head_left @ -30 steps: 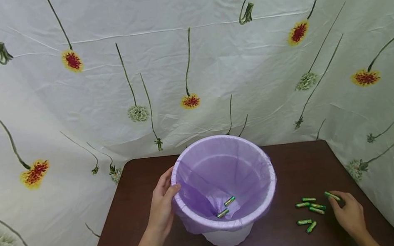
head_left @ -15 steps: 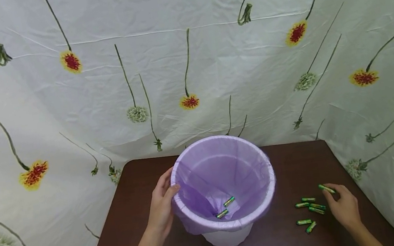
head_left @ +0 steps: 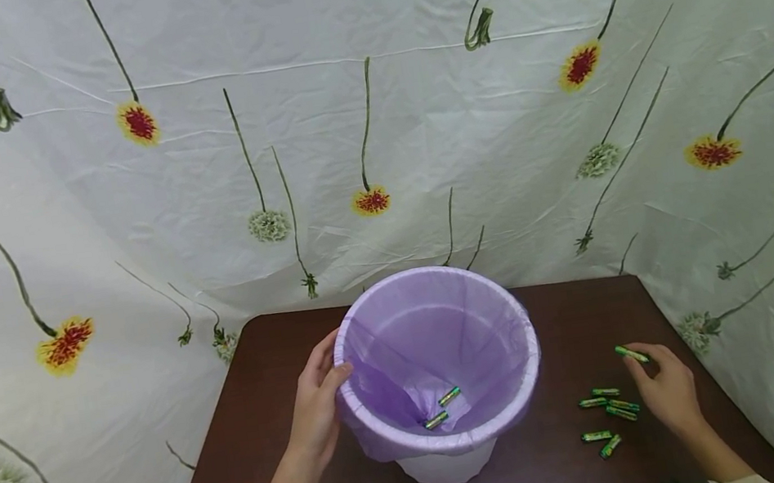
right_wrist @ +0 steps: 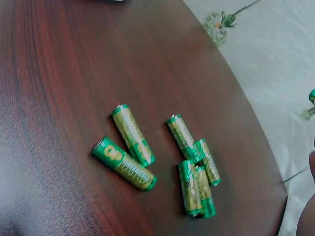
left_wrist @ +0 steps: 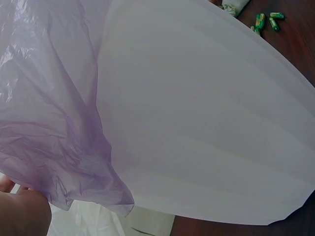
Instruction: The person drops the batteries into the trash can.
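A white trash bin [head_left: 450,468] lined with a thin purple bag [head_left: 437,333] stands upright at the table's middle. My left hand [head_left: 316,412] grips its rim at the left, thumb over the edge; in the left wrist view, that hand [left_wrist: 24,212] shows beside the hanging bag. Two green batteries lie at the bottom of the bin, a front battery [head_left: 437,420] and a rear battery [head_left: 449,396]. Right of the bin, my right hand [head_left: 669,387] pinches a battery [head_left: 631,354] between thumb and fingers above the table. Several loose batteries [right_wrist: 132,135] lie to its left.
The dark brown table [head_left: 578,330] has its right edge just beyond my right hand. A white cloth [head_left: 474,122] printed with flowers hangs behind and around it. The loose batteries form a pair nearer me and a group farther off.
My right hand has moved up and left with the pinched battery, away from the table's right edge. My left hand stays on the bin's rim, and the loose batteries lie as before.
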The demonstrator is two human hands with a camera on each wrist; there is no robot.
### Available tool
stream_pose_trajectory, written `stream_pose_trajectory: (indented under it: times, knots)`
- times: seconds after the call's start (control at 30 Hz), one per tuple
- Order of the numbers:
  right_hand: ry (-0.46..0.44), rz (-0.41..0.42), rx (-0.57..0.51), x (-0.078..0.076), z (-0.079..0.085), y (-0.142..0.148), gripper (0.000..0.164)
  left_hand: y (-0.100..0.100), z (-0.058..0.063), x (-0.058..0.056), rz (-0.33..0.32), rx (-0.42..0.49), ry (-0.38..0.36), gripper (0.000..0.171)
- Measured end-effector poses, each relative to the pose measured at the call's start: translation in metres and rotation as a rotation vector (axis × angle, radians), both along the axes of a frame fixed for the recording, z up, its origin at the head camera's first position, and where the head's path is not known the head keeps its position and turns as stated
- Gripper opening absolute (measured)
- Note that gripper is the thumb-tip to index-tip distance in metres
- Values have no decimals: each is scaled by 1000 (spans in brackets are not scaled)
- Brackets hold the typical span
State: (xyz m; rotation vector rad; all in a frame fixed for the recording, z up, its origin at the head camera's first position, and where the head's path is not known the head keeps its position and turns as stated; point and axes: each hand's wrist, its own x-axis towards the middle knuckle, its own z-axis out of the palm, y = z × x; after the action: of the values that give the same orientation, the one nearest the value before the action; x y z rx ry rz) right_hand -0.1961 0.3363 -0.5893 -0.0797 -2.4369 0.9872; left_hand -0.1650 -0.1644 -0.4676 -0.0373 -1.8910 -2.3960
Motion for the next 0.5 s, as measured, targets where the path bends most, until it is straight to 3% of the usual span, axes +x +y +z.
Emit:
stream_pose_trajectory:
  times: [0.5]
  knots:
    - [49,82,59,-12,25,-14,18,0,0,0,-2,4,2,55]
